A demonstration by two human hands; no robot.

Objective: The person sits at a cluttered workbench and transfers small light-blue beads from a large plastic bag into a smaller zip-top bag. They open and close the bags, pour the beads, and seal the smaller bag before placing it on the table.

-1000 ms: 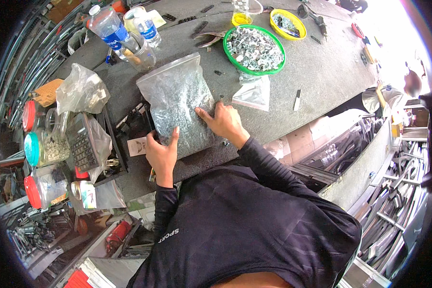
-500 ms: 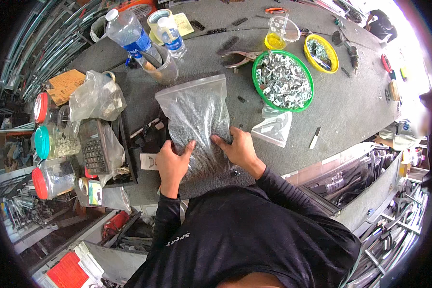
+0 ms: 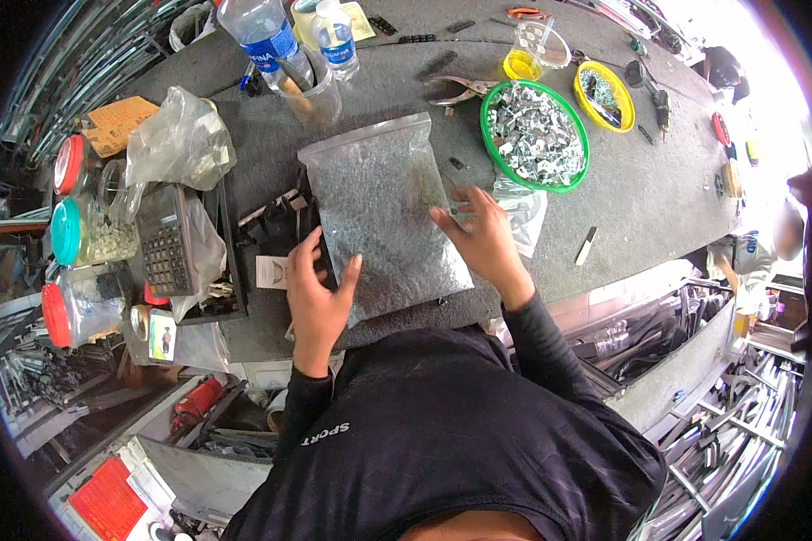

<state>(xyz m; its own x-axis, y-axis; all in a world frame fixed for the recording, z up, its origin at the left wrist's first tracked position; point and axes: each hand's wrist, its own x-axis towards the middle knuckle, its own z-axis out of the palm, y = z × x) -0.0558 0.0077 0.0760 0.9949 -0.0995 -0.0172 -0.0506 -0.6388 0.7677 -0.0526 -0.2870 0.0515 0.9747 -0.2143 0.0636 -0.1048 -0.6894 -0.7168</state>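
A clear zip bag (image 3: 383, 212) full of small grey pieces lies flat on the dark worktable in front of me, its zip edge at the far end. At its left edge is my left hand (image 3: 320, 287), fingers apart and thumb over the plastic. My right hand (image 3: 483, 230) hovers by the right edge with its fingers spread, holding nothing. Beyond it stands a green basket (image 3: 537, 135) heaped with small shiny metal clips. Partly hidden behind my right hand is a smaller clear plastic bag (image 3: 525, 216).
Pliers (image 3: 460, 90) and a yellow basket (image 3: 604, 95) are farther back. Water bottles (image 3: 336, 41) and a plastic cup (image 3: 314, 90) stand at the far left. A calculator (image 3: 167, 257) and lidded jars (image 3: 86, 233) line the left side. A small blade (image 3: 586, 245) lies at right.
My hands have let go of the bag's middle and moved apart, the right one lifting off. The bag now lies flatter and smoother. The whole view has shifted slightly.
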